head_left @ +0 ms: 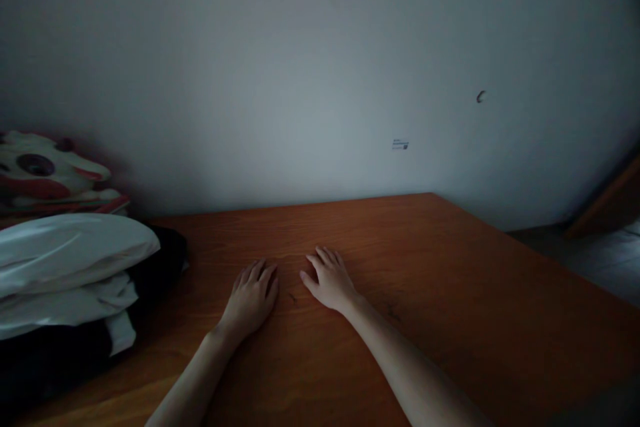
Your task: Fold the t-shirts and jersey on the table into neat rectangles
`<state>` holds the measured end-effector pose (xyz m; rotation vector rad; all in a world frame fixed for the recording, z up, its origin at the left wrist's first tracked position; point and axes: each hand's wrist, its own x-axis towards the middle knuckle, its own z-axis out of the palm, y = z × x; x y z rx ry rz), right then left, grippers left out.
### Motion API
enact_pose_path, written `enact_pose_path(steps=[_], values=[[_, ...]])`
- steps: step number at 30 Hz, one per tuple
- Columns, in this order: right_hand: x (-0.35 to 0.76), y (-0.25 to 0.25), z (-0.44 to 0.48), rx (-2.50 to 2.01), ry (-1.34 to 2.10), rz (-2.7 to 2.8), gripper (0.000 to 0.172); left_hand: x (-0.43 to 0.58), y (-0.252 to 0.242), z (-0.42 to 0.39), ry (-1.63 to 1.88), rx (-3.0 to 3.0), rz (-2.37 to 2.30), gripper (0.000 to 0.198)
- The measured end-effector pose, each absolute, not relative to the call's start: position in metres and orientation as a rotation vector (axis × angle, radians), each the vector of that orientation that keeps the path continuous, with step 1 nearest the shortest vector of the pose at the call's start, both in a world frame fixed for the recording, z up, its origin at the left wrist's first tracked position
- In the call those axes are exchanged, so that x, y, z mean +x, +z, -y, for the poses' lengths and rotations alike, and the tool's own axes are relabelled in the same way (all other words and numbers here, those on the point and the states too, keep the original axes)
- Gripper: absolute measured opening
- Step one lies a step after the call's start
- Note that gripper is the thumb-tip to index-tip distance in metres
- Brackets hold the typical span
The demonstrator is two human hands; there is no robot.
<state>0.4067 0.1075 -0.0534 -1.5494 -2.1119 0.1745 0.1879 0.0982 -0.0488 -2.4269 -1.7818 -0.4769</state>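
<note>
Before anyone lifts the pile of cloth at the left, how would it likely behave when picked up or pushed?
The pile of cloth would probably sag, since its white layers look soft and creased. Pushed, it may slump or slide apart, as the layers seem loosely stacked.

A: Can you read the small label (400,145) on the wall?
B: I cannot; its print is too small. Also the curved mark (481,97) is too small for me to name.
A: And the plush toy (55,167)?
B: The left edge cuts it, and the white cloth (75,240) hides its lower part. This cloth is cut there too.
A: What about the left hand (251,293) and right hand (330,280)?
B: Their palms are hidden underneath, and the bottom edge cuts both forearms.
A: The brown object (607,203)?
B: Cut by the right edge; I cannot tell what it is.
</note>
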Motion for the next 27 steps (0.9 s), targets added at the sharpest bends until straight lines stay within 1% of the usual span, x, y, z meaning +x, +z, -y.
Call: enact_pose_path(steps=[3,6,9,11,16,19,21,23,26,27], values=[[0.407,-0.058,-0.108,-1.528,0.126,2.095,0.047,0.189,-0.048,-0.097,-0.502,-2.450,1.805,0.043],[0.409,-0.064,-0.110,-1.479,0.045,2.079,0.043,0.189,-0.047,-0.093,-0.612,-2.449,1.863,0.045],[0.410,-0.068,-0.114,-1.383,-0.008,1.989,0.045,0.189,-0.045,-0.088,-0.868,-2.431,1.895,0.048],[0.411,-0.068,-0.115,-1.310,-0.031,1.910,0.045,0.189,-0.043,-0.084,-1.033,-2.428,1.858,0.045],[0.414,-0.068,-0.118,-1.203,-0.048,1.854,0.030,0.189,-0.030,-0.071,-1.318,-2.351,1.737,0.041],[0.415,-0.072,-0.120,-1.189,-0.028,1.841,0.028,0.181,-0.014,-0.061,-1.454,-2.257,1.681,0.044],[0.415,-0.075,-0.121,-1.189,-0.003,1.833,0.028,0.170,0.003,-0.052,-1.449,-2.184,1.658,0.047],[0.415,-0.075,-0.122,-1.200,0.021,1.831,0.028,0.153,0.026,-0.042,-1.342,-2.085,1.629,0.047],[0.414,-0.074,-0.121,-1.208,0.050,1.837,0.026,0.118,0.067,-0.030,-1.010,-1.842,1.679,0.038],[0.414,-0.073,-0.121,-1.206,0.057,1.838,0.026,0.105,0.081,-0.028,-0.893,-1.757,1.727,0.041]])
